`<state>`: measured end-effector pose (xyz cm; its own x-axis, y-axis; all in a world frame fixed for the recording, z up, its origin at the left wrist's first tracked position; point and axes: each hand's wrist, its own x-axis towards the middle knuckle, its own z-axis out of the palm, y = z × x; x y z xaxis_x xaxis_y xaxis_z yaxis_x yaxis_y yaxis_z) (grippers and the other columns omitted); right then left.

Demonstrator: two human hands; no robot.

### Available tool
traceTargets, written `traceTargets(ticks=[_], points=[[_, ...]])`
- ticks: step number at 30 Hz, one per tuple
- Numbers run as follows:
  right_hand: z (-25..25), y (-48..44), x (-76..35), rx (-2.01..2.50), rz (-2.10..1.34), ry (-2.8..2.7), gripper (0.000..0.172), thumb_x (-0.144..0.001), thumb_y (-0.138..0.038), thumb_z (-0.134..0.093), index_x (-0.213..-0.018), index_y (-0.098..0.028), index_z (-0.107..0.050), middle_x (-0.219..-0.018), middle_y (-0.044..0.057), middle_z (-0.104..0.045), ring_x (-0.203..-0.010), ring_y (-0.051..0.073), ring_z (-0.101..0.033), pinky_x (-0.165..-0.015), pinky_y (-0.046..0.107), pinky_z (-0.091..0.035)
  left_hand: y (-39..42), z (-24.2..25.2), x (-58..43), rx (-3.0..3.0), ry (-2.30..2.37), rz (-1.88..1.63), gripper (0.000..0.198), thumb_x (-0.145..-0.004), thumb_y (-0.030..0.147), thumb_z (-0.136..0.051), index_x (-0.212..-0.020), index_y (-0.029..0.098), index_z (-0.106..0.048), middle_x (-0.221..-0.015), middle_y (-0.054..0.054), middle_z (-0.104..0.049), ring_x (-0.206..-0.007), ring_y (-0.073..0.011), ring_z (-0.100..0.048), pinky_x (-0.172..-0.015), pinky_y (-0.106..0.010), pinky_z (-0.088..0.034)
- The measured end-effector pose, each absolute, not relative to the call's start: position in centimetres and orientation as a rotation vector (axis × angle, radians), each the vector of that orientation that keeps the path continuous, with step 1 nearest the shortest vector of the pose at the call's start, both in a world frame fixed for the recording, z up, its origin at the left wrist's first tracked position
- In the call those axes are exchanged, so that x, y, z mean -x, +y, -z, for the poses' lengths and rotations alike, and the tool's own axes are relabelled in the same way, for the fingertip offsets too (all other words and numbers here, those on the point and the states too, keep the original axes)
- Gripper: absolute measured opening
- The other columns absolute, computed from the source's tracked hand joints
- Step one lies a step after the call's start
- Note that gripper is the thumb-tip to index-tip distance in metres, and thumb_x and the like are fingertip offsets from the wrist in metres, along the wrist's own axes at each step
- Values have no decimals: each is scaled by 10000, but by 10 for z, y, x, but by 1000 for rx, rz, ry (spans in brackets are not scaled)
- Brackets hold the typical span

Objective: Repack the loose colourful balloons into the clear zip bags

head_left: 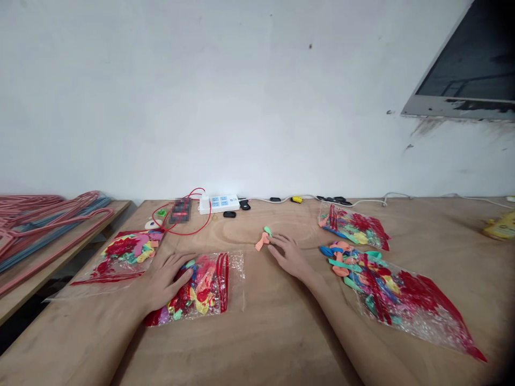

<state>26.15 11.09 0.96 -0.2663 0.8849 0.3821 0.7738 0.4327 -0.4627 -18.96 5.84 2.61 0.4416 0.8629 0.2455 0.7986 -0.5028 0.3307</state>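
My left hand (167, 281) lies flat, fingers spread, on a clear red-edged plastic bag of coloured balloons (205, 287) in front of me. My right hand (288, 254) rests palm down on the wooden table (261, 343), its fingertips touching two loose balloons, one orange (261, 242) and one green (267, 231). To the right of that hand, a large open bag (402, 300) spills several balloons toward it.
Two more balloon bags lie at the left (124, 254) and back right (354, 222). A white power strip (219, 203), red wires and small chargers line the wall. Hangers (44, 220) are stacked on a side bench at the left. A yellow packet (501, 226) sits far right.
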Motion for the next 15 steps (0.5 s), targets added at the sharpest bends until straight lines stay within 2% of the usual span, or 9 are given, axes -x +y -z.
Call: traceTargets(ticks=[5,9,12,15], points=[[-8,107,-254,1470,-194,-2291,417,-1107,-470,-472,-1408,-332,-726,-1611,62,-579,-1526,386,-445,-1248,626,-318,57,-29,188,-2528,1464,-553,460,-1124,539,-443,-1536,366,-547,-1560,-12,-606,-1436,-294,-534,-1292,-538,-320],[-14,106,-249,1426,-247,-2281,460,-1110,-475,-466,-1495,-308,-654,-1605,81,-587,-1519,379,-456,-1265,632,-290,58,-29,188,-2542,1450,-577,461,-1121,540,-452,-1534,361,-558,-1544,-19,-620,-1422,-293,-550,-1291,-529,-331],[-23,101,-246,1327,-418,-2119,458,-1103,-465,-475,-1483,-292,-663,-1582,83,-611,-1493,345,-501,-1259,583,-340,59,-28,189,-2551,1430,-598,465,-1124,531,-446,-1539,357,-561,-1535,-20,-630,-1406,-291,-572,-1285,-512,-348],[-36,91,-239,1169,-687,-1897,420,-1099,-485,-487,-1344,-271,-753,-1459,75,-711,-1374,311,-630,-1181,494,-469,61,-25,192,-2551,1446,-575,459,-1121,516,-464,-1550,374,-549,-1570,-5,-599,-1436,-291,-544,-1292,-523,-331]])
